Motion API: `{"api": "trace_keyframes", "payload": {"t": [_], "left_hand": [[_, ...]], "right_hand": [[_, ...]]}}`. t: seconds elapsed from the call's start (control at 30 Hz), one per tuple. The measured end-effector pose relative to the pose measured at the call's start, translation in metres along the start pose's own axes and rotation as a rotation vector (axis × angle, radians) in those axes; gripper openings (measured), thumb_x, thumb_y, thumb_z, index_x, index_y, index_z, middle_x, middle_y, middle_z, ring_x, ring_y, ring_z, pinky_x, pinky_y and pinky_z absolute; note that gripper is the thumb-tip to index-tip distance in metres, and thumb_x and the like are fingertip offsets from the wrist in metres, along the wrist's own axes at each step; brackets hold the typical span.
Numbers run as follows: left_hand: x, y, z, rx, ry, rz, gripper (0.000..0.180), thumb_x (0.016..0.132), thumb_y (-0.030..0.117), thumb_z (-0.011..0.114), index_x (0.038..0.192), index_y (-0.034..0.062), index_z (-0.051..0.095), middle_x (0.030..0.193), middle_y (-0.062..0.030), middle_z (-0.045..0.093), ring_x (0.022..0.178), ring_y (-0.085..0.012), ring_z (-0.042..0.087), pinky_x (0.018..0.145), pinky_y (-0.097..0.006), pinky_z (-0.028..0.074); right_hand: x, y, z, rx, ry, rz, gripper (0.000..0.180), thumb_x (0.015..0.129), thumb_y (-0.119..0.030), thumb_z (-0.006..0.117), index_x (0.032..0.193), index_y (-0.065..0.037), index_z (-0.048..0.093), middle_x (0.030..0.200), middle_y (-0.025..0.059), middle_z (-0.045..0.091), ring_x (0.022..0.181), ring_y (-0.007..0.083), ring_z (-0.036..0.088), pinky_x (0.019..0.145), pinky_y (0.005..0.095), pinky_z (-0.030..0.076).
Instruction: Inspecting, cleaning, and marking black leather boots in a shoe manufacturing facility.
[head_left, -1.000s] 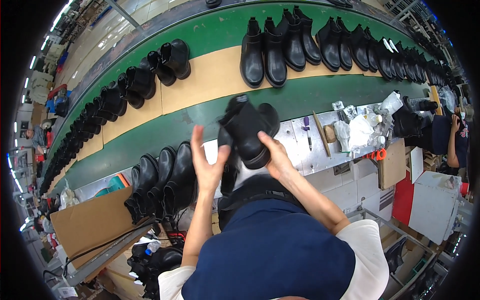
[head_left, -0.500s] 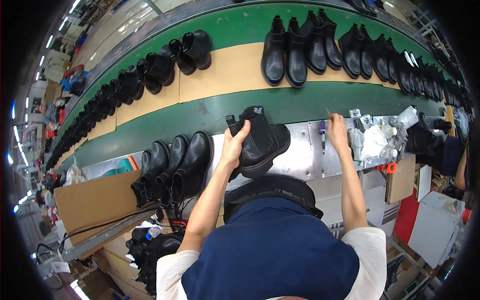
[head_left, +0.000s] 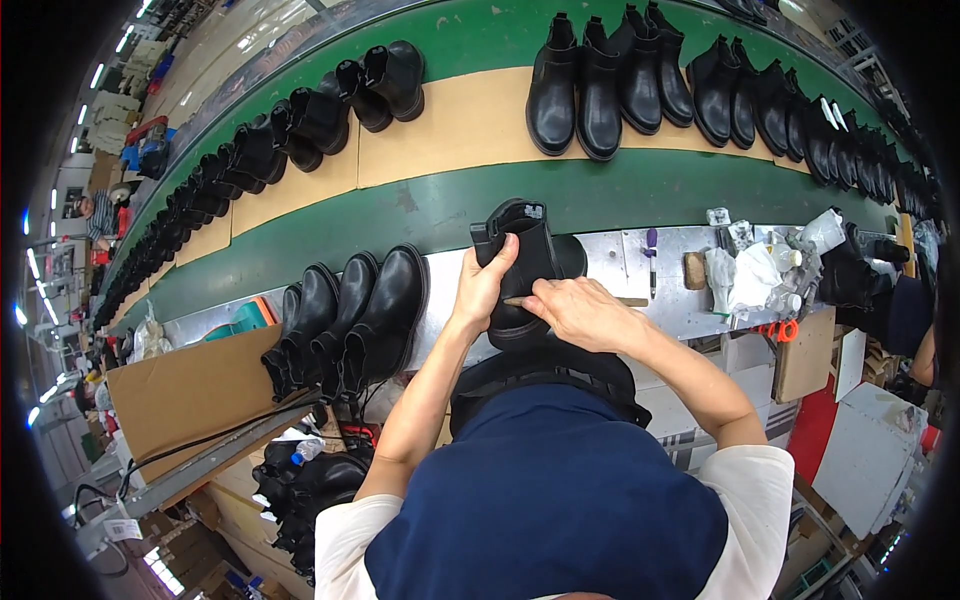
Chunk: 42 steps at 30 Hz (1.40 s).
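A black ankle boot point(head_left: 530, 258) is in front of me, its opening up and its toe to the right. My left hand point(head_left: 480, 288) grips it by the upper at the back, thumb over the top edge. My right hand point(head_left: 585, 314) is closed round a slim tan stick-like tool point(head_left: 516, 301), whose pointed end is at the boot's side, close to the heel. The other end shows past the hand on the right. Whether the tip touches the leather I cannot tell. My right hand covers part of the boot's front.
Several black boots point(head_left: 385, 305) stand on the metal bench to the left, beside a cardboard sheet point(head_left: 190, 385). Long rows of boots point(head_left: 598, 95) line the green conveyor point(head_left: 440, 205). To the right lie a purple-capped pen point(head_left: 652, 260), a brown block point(head_left: 694, 270), plastic-wrapped items point(head_left: 752, 280) and orange-handled scissors point(head_left: 787, 330).
My right hand has come left from beside the pen to the boot, bringing the stick-like tool. The boot has turned in my left hand, so its opening shows more.
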<state>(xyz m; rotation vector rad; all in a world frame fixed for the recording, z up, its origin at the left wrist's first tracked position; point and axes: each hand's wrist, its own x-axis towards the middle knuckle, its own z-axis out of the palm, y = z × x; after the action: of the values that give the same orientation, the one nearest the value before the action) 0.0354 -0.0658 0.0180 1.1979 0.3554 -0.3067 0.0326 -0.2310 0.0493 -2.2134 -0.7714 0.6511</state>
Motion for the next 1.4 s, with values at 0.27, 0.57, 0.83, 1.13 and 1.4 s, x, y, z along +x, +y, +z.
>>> {"api": "trace_keyframes", "payload": {"t": [0.27,0.57,0.83,1.13,1.4], "left_hand": [[-0.004,0.004,-0.001,-0.014,0.009,-0.059,0.027,0.089,0.027,0.058,0.098,0.0018,0.062,0.089,-0.0046,0.064,0.077,-0.0110,0.059,0.068,-0.026,0.049],[-0.018,-0.016,0.005,0.433,-0.023,0.183,0.021,0.086,0.017,0.060,0.100,0.0016,0.063,0.088,-0.0043,0.064,0.074,-0.0132,0.056,0.072,-0.027,0.044],[-0.051,-0.029,-0.017,0.880,-0.571,0.236,0.059,0.070,0.021,0.073,0.120,-0.0006,0.051,0.125,-0.0213,0.049,0.120,-0.0341,0.044,0.101,-0.040,0.033],[-0.059,-0.005,-0.033,1.016,-0.033,0.122,0.040,0.078,0.015,0.063,0.105,-0.0120,0.053,0.093,-0.0323,0.059,0.092,-0.0411,0.060,0.078,-0.039,0.049],[0.002,-0.049,-0.016,1.245,0.193,-0.074,0.030,0.076,0.019,0.064,0.089,-0.0083,0.061,0.083,-0.0306,0.060,0.084,-0.0448,0.059,0.076,-0.047,0.048]], "right_hand": [[-0.003,0.001,-0.004,-0.038,-0.033,0.004,0.032,0.094,-0.028,0.041,0.078,-0.001,0.049,0.061,0.0208,0.056,0.063,0.0424,0.056,0.054,0.0491,0.043],[-0.019,0.004,-0.015,-0.040,-0.207,0.151,0.037,0.094,-0.034,0.039,0.084,-0.002,0.056,0.074,0.0214,0.061,0.076,0.0403,0.060,0.068,0.0489,0.046],[-0.090,0.162,-0.009,-0.174,0.449,0.628,0.023,0.085,-0.016,0.054,0.096,0.003,0.056,0.096,0.0262,0.058,0.089,0.0424,0.056,0.078,0.0472,0.044],[-0.048,0.189,0.029,-0.567,0.682,0.500,0.049,0.073,-0.010,0.064,0.119,-0.004,0.047,0.117,0.0120,0.049,0.110,0.0275,0.045,0.087,0.0411,0.039],[-0.078,0.206,0.060,-0.668,0.666,0.498,0.037,0.075,-0.004,0.055,0.112,-0.004,0.053,0.127,0.0113,0.044,0.125,0.0262,0.035,0.100,0.0485,0.025]]}}
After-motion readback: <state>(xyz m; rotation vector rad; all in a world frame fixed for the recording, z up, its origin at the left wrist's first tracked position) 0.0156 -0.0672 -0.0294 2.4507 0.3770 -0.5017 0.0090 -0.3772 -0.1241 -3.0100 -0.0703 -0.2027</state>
